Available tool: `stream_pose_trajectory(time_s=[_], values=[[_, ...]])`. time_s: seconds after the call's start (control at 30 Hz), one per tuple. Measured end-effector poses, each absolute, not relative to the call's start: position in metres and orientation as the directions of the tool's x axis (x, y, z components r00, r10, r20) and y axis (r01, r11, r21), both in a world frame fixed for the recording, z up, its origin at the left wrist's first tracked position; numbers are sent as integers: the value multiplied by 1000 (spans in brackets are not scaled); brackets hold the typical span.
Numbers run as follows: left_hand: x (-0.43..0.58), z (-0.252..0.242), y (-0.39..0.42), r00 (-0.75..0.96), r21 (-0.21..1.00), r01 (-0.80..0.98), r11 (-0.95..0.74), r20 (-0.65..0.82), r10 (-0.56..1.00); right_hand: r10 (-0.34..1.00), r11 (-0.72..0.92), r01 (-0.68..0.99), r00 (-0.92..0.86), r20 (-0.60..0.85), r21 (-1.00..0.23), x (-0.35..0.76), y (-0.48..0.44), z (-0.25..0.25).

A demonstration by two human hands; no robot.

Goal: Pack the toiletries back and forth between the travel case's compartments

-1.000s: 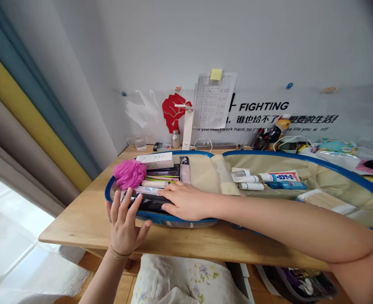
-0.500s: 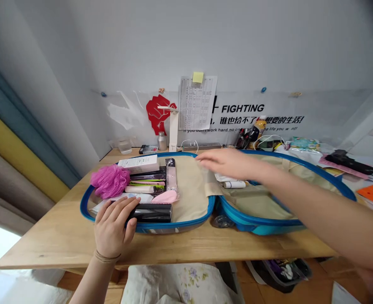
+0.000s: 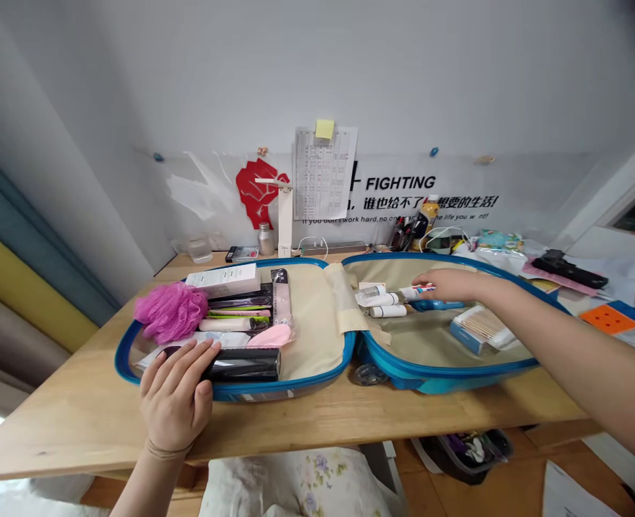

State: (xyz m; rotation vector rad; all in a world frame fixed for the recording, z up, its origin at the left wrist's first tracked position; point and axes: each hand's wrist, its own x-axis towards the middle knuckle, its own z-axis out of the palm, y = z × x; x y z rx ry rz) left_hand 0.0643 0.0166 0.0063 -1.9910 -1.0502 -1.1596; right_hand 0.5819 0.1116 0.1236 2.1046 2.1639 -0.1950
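An open blue suitcase (image 3: 296,384) with beige lining lies flat on the wooden desk (image 3: 80,424). My left hand (image 3: 174,391) is closed over the left end of a black glossy tube (image 3: 245,364) at the left half's front rim. Behind it lie a pink bath puff (image 3: 170,311), a white box (image 3: 223,280) and a pink pouch (image 3: 269,337). My right hand (image 3: 450,285) reaches into the right half, fingers curled over a toothpaste tube (image 3: 415,291). Small white bottles (image 3: 387,310) and a box of cotton swabs (image 3: 482,327) lie near it.
A white lamp (image 3: 284,222), small bottles and cables stand along the wall at the desk's back. An orange cube (image 3: 611,318) and a black object (image 3: 568,267) lie at the right. A bin (image 3: 468,452) sits under the desk; a floral cushion (image 3: 296,485) is at my lap.
My right hand left the black tube and crossed to the right half, onto the toothpaste tube. My left hand settled down on the black tube's end. The view swung right.
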Motion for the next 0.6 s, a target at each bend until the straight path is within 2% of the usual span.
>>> stream_pose_trajectory(time_s=[0.13, 0.23, 0.33, 0.47, 0.6], values=[[65, 4, 16, 284, -92, 863, -497, 902, 326, 980, -32, 999, 35, -197, 18, 593, 108, 123], [67, 5, 15, 274, -83, 868, -490, 903, 332, 984, -13, 1000, 12, -177, 1, 589, 107, 123], [69, 7, 14, 268, -77, 870, -487, 903, 335, 981, 94, 994, -101, -168, -45, 569, 112, 121], [70, 7, 13, 263, -73, 872, -484, 904, 338, 928, 273, 959, -284, -239, -81, 534, 125, 113], [69, 6, 14, 260, -68, 874, -482, 902, 344, 912, 308, 950, -310, -269, -51, 518, 134, 102]])
